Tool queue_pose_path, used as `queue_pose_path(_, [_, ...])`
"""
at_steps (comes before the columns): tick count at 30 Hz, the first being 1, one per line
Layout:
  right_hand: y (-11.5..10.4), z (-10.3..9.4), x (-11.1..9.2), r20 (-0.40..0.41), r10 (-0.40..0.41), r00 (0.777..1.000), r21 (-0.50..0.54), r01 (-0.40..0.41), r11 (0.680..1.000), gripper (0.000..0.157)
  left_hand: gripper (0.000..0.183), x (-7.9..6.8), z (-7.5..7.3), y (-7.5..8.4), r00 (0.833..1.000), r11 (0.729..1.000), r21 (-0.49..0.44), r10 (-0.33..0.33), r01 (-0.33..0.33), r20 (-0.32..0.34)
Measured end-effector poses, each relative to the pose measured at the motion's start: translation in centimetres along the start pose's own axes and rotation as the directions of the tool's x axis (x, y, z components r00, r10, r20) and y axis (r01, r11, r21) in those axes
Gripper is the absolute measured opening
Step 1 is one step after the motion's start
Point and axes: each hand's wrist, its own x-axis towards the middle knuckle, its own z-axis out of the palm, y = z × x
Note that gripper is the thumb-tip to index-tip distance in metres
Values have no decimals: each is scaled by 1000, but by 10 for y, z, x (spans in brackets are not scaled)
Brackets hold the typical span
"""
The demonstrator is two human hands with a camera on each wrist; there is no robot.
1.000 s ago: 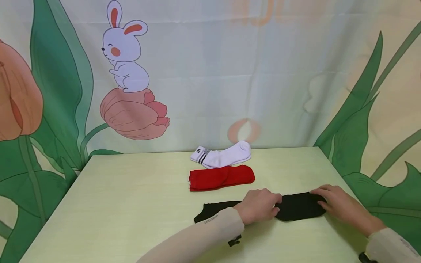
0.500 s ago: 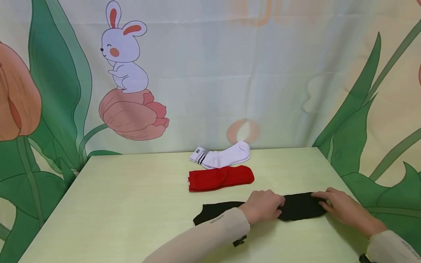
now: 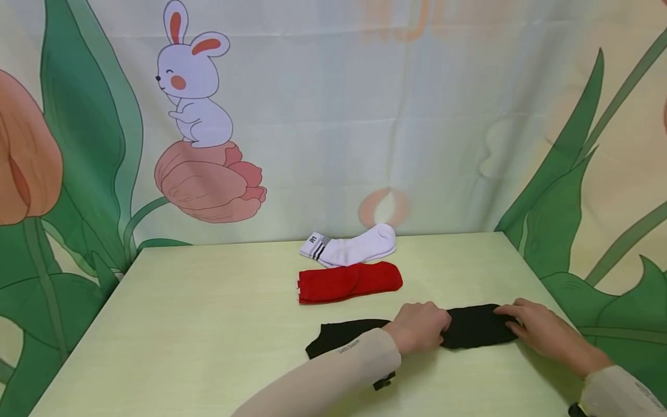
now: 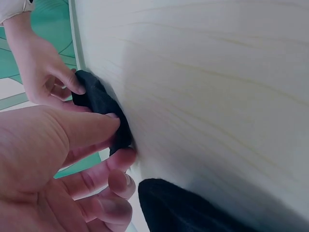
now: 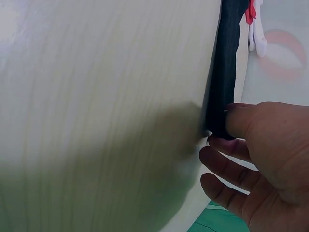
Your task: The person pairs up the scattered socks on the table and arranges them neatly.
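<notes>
Toward the right of the table a black sock (image 3: 474, 326) lies stretched between my two hands. My left hand (image 3: 421, 328) pinches its left end between thumb and finger; in the left wrist view the other fingers of that hand (image 4: 72, 169) curl loosely. At the sock's right end my right hand (image 3: 544, 331) pinches the edge, and the right wrist view shows thumb and forefinger on the black fabric (image 5: 226, 72). A second black piece, seemingly another sock (image 3: 344, 333), lies left of my left hand, partly hidden under the forearm. A gap separates the two pieces in the left wrist view.
Behind the black socks lies a pair of red socks (image 3: 349, 282), folded flat. White socks with black stripes (image 3: 359, 246) lie behind these, near the table's back edge. The pale yellow table (image 3: 198, 324) meets a printed cloth backdrop (image 3: 312, 127).
My left hand has shifted slightly to the right along the black sock, mostly in the first half second. My right hand stays at the sock's right end. The camera view has moved a little.
</notes>
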Motion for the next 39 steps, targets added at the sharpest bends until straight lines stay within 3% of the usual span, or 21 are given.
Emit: queue_pose_path(39, [3,4,0,-38,-36,999,-12,36,999,32,6,4,1,6,999,999,47,-26,24,26])
